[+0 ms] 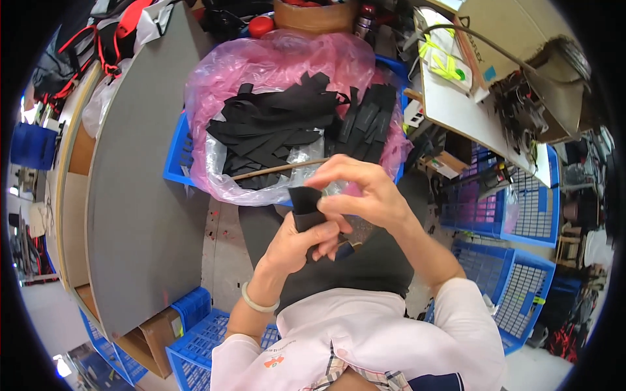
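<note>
My left hand [297,240] is closed round a folded black fabric strip [305,202], whose upper end stands up above the fingers. At that upper end my right hand [362,192] has its thumb and index finger bent together at the strip's edge. A small dark piece with a pale edge [349,247] shows below the left fingers; whether it is held is unclear. Just beyond my hands, many black fabric strips [274,120] lie in a heap in a pink plastic bag. A thin wooden stick [280,169] crosses the bag's near side, its right end beside my right hand.
The pink bag [280,52] lines a blue crate [175,153]. A grey table [147,195] stands on my left. On the right are a white worktable [469,120] with equipment and blue crates [515,287]. Another blue crate [202,345] sits low at the left.
</note>
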The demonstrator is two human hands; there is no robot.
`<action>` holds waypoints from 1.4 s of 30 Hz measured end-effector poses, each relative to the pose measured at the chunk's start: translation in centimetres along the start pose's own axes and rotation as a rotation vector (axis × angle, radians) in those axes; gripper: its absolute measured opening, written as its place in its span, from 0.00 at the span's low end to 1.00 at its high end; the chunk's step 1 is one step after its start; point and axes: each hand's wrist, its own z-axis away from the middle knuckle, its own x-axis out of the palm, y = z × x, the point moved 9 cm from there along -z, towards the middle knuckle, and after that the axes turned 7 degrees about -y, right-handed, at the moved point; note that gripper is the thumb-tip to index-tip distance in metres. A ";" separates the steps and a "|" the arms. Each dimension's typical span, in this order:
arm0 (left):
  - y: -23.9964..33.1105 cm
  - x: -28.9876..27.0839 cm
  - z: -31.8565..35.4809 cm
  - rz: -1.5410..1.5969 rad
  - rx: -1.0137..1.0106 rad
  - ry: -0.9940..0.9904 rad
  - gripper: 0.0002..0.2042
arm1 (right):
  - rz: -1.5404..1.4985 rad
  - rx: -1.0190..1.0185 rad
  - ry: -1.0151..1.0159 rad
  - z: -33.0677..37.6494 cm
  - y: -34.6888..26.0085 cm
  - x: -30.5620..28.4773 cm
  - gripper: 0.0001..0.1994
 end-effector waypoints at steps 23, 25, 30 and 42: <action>-6.6 0.0 -0.7 0.558 -0.281 -0.123 0.16 | -0.488 0.443 -0.056 0.5 9.8 0.9 0.08; -6.2 -0.4 -2.0 0.533 -0.243 -0.140 0.16 | -0.444 0.548 -0.159 2.2 11.6 2.4 0.08; -7.7 -2.6 -0.9 0.275 -0.327 0.087 0.16 | -0.430 0.534 0.092 2.0 13.6 -0.9 0.07; -10.7 -3.6 -1.4 0.167 -0.253 0.177 0.12 | -0.423 0.622 0.290 6.2 20.6 -2.2 0.08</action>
